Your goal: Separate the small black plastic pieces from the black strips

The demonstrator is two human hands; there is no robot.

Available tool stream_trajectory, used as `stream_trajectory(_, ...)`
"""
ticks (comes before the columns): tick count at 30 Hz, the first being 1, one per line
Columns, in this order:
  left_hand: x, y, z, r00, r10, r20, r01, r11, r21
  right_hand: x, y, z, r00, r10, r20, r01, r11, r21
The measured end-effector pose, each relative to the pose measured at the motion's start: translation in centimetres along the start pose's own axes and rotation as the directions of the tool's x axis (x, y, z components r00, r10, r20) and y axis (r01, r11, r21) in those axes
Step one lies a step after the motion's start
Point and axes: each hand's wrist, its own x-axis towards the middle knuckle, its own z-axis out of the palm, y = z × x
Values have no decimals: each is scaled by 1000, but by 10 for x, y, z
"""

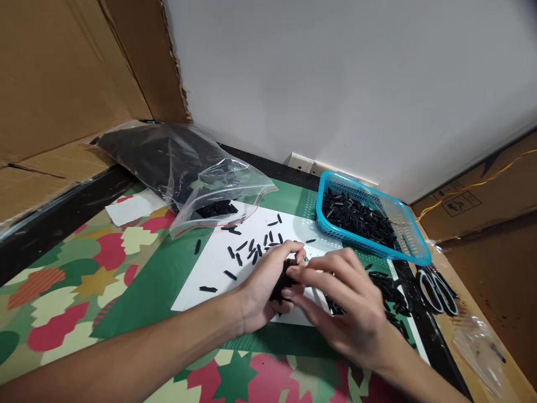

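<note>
Left hand (pixel 262 285): fingers curled around a dark bunch of small, narrow black strips (pixel 284 281), which sat in the palm above a white rectangular paper sheet (pixel 210 268). Right hand (pixel 354 299): thumb and fingertips met the near right side of the bunch; whether they pinched a single strip could not be told, as the contact was partly hidden.

Loose black strips (pixel 231 252) lay scattered on the paper beyond the left wrist, well apart from the bunch. The paper rested on a larger green sheet (pixel 155 285), itself over a multicoloured patterned covering (pixel 109 252). A clear plastic zip bag (pixel 176 157), bulging with dark contents, lay at far left, its mouth overlapping the paper.

Beyond the right hand stood a light-blue perforated plastic basket (pixel 377 248), holding a heap of black strips (pixel 356 218). A further spread of black strips (pixel 392 294) lay right of that hand, near scissors with black-and-white loop handles (pixel 439 294).
</note>
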Motion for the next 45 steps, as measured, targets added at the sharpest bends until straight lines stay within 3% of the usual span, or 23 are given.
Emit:
stream_trajectory(3,1,-3,1,997,43,-59,-45,999,-25,-1,-7,19,999,-35,12,36,999,-19)
stream_trajectory(6,2,-4,0,999,35,-28,-36,998,-44,-7,-3,28,993,-110,-53,108,994,-35)
stream_trajectory(10,0,-1,1,999,24,24,-23,998,-58,-12,0,25,979,-180,-95,183,983,25)
stream_trajectory(13,-3,4,3,999,34,15,-33,998,-45,-11,4,18,976,-154,-155,175,976,128)
stream_trajectory(17,-9,9,5,998,-52,45,50,998,46,-11,22,10,960,14,-280,57,968,245)
stream_trajectory(20,-12,11,5,986,-135,94,122,984,128,-14,35,8,923,212,-322,-81,923,376)
stream_trajectory(24,-15,13,6,975,-197,103,171,960,221,-15,39,12,859,487,-160,-302,734,608)
stream_trajectory(28,-14,14,7,986,-150,73,129,963,238,-12,39,14,826,563,-38,-381,605,699)
stream_trajectory(36,-13,18,12,991,-130,25,121,967,223,-11,44,12,885,455,-95,-327,754,570)
stream_trajectory(45,-11,18,12,990,-137,39,127,971,205,-11,42,13,878,470,-87,-341,743,576)
